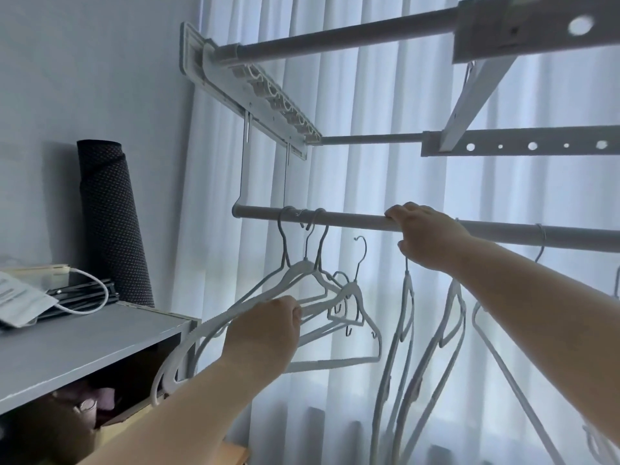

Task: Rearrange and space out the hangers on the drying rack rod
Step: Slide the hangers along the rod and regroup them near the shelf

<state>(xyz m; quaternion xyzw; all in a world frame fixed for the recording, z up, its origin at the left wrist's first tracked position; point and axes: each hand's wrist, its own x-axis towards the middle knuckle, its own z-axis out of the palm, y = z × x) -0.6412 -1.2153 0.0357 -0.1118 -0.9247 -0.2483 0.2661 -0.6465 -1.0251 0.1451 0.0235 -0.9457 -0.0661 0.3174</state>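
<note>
The drying rack's lower rod runs across the middle, in front of the curtain. Three white hangers hook over its left end, bunched close together. A further white hanger has its hook free below the rod. My left hand grips the shoulders of this bunch from below. My right hand wraps over the rod, closed around the top of another white hanger that hangs straight under it; its hook is hidden by the fingers. More hangers hang to the right, one hook visible behind my forearm.
Upper rack rods and a perforated bracket are overhead. A wall-mounted arm carries the rack on the left. A grey shelf at lower left holds a rolled dark mat, papers and a white cable. White curtains hang behind.
</note>
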